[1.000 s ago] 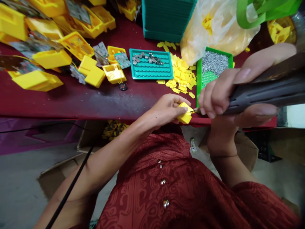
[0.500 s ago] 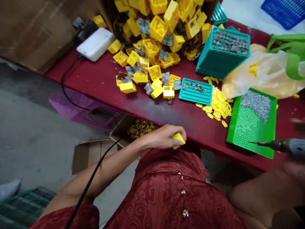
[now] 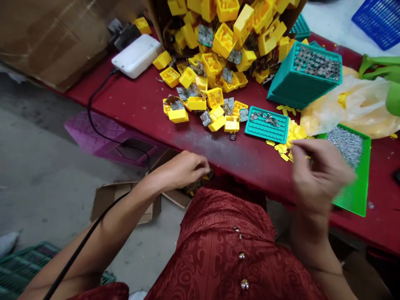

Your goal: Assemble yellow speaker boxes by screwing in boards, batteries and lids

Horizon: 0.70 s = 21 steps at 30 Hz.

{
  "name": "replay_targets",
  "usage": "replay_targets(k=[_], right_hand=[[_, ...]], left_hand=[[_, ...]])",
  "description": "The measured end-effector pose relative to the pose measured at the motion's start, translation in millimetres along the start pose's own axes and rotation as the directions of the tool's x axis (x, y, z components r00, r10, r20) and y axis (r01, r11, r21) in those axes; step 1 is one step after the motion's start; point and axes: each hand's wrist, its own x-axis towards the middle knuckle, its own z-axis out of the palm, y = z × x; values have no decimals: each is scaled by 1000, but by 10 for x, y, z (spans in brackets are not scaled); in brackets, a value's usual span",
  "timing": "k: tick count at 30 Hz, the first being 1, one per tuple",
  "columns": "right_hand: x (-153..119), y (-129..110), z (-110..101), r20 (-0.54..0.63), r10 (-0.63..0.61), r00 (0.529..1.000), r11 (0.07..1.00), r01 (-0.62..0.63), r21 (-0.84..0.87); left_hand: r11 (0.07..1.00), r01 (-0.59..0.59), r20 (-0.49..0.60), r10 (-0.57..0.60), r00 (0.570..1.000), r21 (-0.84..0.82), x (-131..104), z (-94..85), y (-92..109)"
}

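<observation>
My left hand is at the table's front edge, over an open cardboard box of small yellow and dark pieces. Its fingers are curled together, and no yellow block shows in them. Blurred by motion, my right hand hovers at the left side of the green tray. Thumb and forefinger point toward a heap of small flat yellow pieces; whether they touch any is unclear. A shallow teal tray with small round metal parts lies beside the heap.
Yellow housings with circuit boards spill from a box at the back. A stack of teal trays and a plastic bag stand right of them. A white power box trails a black cable over my left arm.
The yellow block is gone from my left hand, which moved left over the box. The power screwdriver is out of my right hand, which moved to the flat yellow pieces.
</observation>
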Motion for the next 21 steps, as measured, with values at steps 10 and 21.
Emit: replay_targets(k=[10,21], right_hand=[[182,3,1244,347,242,906,898,-73,-434],[131,102,550,377,346,859,914,-399,69]], left_hand=[[816,-152,-491,472,732,558,979,-201,133],[752,-173,-219,391,894,636,1350,-417,359]])
